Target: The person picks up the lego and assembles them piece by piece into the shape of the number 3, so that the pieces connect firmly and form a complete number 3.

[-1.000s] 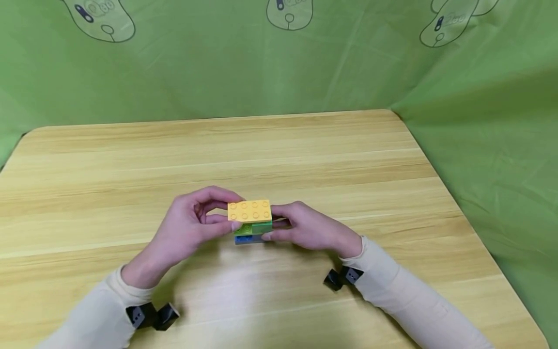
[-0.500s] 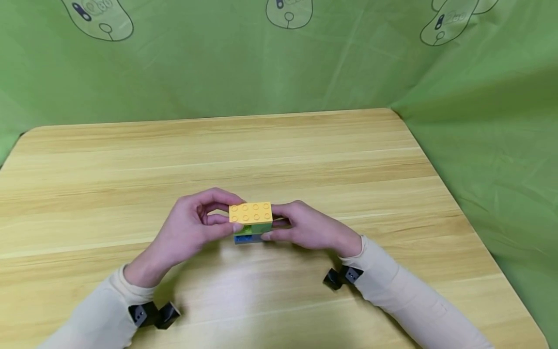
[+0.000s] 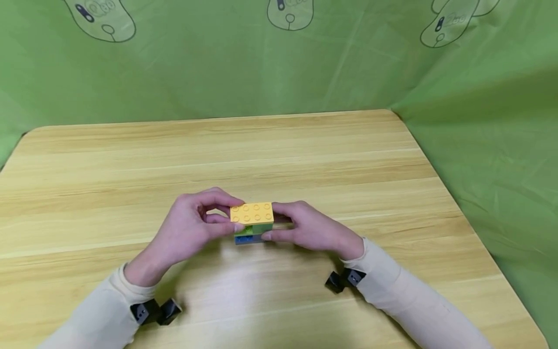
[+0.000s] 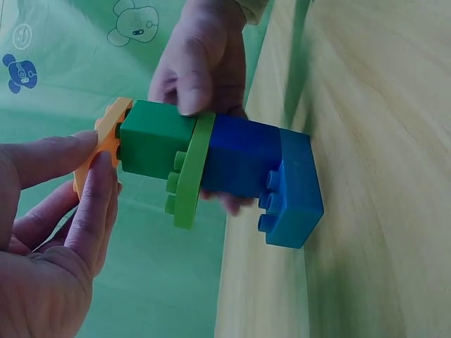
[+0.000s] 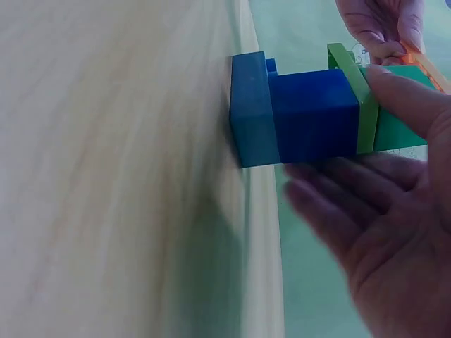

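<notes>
A stack of toy building bricks stands on the table near its middle. From the bottom it has a blue brick (image 4: 299, 193), a dark blue brick (image 4: 243, 155), a thin lime-green brick (image 4: 192, 179) and a green brick (image 4: 156, 139). At the top, my left hand (image 3: 185, 228) pinches a thin yellow brick (image 3: 252, 213) between thumb and fingers. Green studs show in a narrow gap under this brick in the left wrist view. My right hand (image 3: 311, 228) holds the stack from the right, its thumb (image 5: 402, 95) against the green brick.
The wooden table (image 3: 279, 155) extends around the stack, with its far edge against a green cloth (image 3: 244, 72) printed with cartoon faces. More green cloth hangs along the right side. Each wrist carries a small black camera (image 3: 154, 311).
The left hand has shifted the yellow brick slightly right and down, and less of the green brick shows beneath it. The right hand stays nearly still around the stack.
</notes>
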A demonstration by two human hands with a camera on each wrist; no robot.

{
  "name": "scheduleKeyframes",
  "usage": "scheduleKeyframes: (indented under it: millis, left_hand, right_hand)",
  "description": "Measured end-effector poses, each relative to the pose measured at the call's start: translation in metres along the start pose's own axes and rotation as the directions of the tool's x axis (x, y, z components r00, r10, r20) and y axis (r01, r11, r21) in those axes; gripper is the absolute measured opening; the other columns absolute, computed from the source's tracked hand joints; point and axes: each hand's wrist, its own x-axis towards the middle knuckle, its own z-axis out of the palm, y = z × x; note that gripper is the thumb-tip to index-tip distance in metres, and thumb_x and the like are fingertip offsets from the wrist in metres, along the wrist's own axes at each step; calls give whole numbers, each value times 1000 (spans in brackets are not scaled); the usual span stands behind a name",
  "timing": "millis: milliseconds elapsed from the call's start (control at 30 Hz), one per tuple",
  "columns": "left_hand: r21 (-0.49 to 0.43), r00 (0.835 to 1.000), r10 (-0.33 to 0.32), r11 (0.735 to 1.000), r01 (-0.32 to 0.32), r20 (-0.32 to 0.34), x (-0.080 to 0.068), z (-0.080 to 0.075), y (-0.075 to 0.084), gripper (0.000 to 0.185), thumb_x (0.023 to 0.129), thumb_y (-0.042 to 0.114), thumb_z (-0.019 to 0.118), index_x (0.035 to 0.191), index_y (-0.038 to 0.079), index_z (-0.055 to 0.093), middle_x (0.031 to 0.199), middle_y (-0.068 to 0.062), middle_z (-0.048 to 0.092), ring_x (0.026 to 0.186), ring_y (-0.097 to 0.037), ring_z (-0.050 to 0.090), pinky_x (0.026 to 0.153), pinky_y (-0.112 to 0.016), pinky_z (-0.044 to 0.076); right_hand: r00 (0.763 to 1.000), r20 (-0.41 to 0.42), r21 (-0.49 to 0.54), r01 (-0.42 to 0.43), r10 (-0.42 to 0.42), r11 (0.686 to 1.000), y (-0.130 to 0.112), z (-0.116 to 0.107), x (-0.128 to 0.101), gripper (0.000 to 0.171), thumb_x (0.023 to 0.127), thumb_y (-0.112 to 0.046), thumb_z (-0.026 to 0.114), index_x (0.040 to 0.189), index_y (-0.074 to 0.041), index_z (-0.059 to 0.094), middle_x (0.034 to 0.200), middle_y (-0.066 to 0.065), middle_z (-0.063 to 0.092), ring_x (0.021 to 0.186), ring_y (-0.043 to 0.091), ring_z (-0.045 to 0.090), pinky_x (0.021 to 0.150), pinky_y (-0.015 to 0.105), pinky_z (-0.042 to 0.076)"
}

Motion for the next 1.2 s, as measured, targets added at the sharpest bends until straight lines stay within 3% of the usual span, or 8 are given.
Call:
scheduleKeyframes:
  millis: [233,433,1200]
  left_hand:
    - [0,1000,18,1000,-18,5,1,-1,0,34,75,0,83,108,4,73,106,-9,66,85,-30,68,71,-35,59]
    - [5,1000,24,1000,-24,4,1,0,1,34,75,-2,82,107,4,74,104,-9,67,87,-32,66,71,-35,59]
    - [32,1000,4,999,-4,-6,0,2,1,32,76,1,82,107,5,74,101,-8,66,88,-29,65,70,-34,59]
  right_hand:
    - [975,-159,79,170,-155,982,-3,0,-5,45,90,-11,73,133,-7,60,128,3,63,114,17,61,95,35,50]
    - [950,-201,128,268,-240,955,-2,1,-7,48,91,-1,69,137,-3,56,133,6,60,116,22,60,96,40,50]
    - [950,-202,177,274,-237,945,1,1,-5,39,95,2,61,134,-1,58,129,9,62,116,25,60,96,38,50]
